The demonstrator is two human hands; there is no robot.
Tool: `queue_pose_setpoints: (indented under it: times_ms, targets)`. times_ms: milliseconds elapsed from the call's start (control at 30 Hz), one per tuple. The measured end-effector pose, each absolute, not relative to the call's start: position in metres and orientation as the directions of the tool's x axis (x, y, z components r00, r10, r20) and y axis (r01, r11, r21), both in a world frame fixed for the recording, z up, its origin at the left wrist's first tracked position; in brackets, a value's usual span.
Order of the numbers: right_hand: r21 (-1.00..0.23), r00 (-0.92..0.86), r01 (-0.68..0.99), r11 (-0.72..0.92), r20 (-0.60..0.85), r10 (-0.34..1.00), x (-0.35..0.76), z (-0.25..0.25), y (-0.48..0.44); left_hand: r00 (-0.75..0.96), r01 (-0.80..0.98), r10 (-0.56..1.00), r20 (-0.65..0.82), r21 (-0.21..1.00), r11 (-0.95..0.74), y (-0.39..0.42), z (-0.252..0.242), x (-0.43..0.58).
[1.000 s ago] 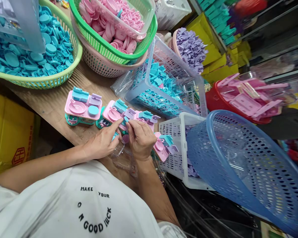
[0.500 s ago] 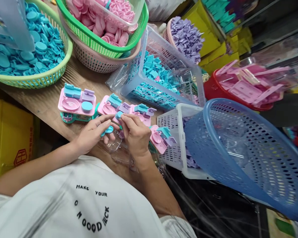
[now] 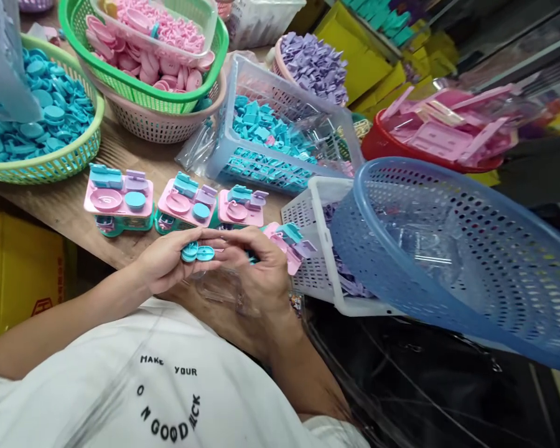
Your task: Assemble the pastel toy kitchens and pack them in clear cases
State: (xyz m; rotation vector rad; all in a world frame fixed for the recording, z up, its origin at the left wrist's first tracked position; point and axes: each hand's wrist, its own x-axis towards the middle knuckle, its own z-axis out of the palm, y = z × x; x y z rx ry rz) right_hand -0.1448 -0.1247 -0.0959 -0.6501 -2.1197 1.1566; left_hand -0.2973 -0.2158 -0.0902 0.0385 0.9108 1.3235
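My left hand (image 3: 165, 261) lies palm up at the table's near edge and holds a few small blue round caps (image 3: 197, 252) in its fingers. My right hand (image 3: 256, 267) is right beside it, fingertips touching the caps. Just beyond the hands stand three pink toy kitchen sets in a row: one on the left (image 3: 117, 198), one in the middle (image 3: 185, 202), one on the right (image 3: 241, 207). A fourth set (image 3: 290, 244) tilts against the white basket, partly behind my right hand.
A green basket of blue caps (image 3: 37, 124) sits far left. Pink parts fill a green basket (image 3: 144, 56). A clear-blue crate (image 3: 270, 143) holds blue pieces, with purple pieces (image 3: 315, 65) behind. A white basket (image 3: 317, 249) and big blue basket (image 3: 457, 255) stand right. A red tub (image 3: 429, 140) holds pink panels.
Both hands drew back from the middle toy set toward my body. The left palm turned up with blue caps in it. The camera view shifted, so everything slid left.
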Motion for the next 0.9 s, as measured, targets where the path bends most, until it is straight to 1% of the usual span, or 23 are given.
queue_pose_setpoints:
  times_ms: [33,100,133,200,267,333,400,433,500,533,600,667,733,800,900]
  targets:
    - [-0.925,-0.586,0.09,0.369,0.25,0.771,-0.144,-0.099,-0.123,-0.025,-0.775,0.85,-0.526,0.547,0.316,-0.213,-0.09,-0.293]
    - [-0.986,-0.403,-0.007,0.169,0.158,0.902,-0.146,-0.105,-0.12,-0.008,-0.677,0.88,-0.476,0.65,0.346,-0.206,-0.089,-0.283]
    - [-0.992,-0.331,-0.046,0.114,0.123,0.935,-0.147,-0.107,-0.12,0.002,-0.615,0.896,-0.443,0.706,0.35,-0.203,-0.09,-0.276]
    - [-0.994,-0.213,-0.064,0.091,0.103,0.972,-0.151,-0.112,-0.122,0.021,-0.48,0.927,-0.374,0.81,0.337,-0.195,-0.093,-0.263]
    - [-0.985,-0.123,-0.009,0.171,0.171,0.978,-0.151,-0.116,-0.127,0.032,-0.373,0.953,-0.303,0.881,0.292,-0.188,-0.097,-0.252]
    - [-0.946,-0.121,0.1,0.308,0.296,0.948,-0.148,-0.117,-0.133,0.025,-0.319,0.972,-0.235,0.919,0.231,-0.183,-0.101,-0.246]
    - [-0.871,-0.213,0.201,0.448,0.407,0.888,-0.142,-0.117,-0.137,-0.004,-0.262,0.984,-0.176,0.95,0.168,-0.181,-0.103,-0.245]
    - [-0.832,-0.275,0.234,0.503,0.44,0.855,-0.138,-0.117,-0.138,-0.019,-0.218,0.988,-0.151,0.965,0.143,-0.18,-0.104,-0.246]
    - [-0.781,-0.373,0.264,0.566,0.458,0.807,-0.13,-0.117,-0.136,-0.025,-0.13,0.993,-0.116,0.985,0.112,-0.18,-0.104,-0.249]
    - [-0.775,-0.391,0.27,0.571,0.453,0.801,-0.126,-0.117,-0.135,-0.019,-0.116,0.993,-0.113,0.987,0.11,-0.179,-0.104,-0.251]
    - [-0.793,-0.387,0.272,0.545,0.428,0.817,-0.119,-0.118,-0.129,-0.008,-0.192,0.99,-0.138,0.972,0.134,-0.177,-0.105,-0.253]
    - [-0.836,-0.392,0.25,0.489,0.375,0.84,-0.113,-0.119,-0.124,-0.008,-0.349,0.982,-0.186,0.921,0.172,-0.174,-0.105,-0.254]
    - [-0.882,-0.428,0.212,0.42,0.303,0.851,-0.109,-0.121,-0.119,-0.009,-0.47,0.976,-0.22,0.862,0.19,-0.171,-0.105,-0.254]
    - [-0.926,-0.444,0.161,0.341,0.241,0.863,-0.107,-0.121,-0.114,-0.001,-0.509,0.974,-0.225,0.839,0.193,-0.169,-0.103,-0.255]
    - [-0.962,-0.433,0.096,0.258,0.193,0.881,-0.107,-0.119,-0.107,0.0,-0.499,0.979,-0.206,0.848,0.178,-0.166,-0.099,-0.258]
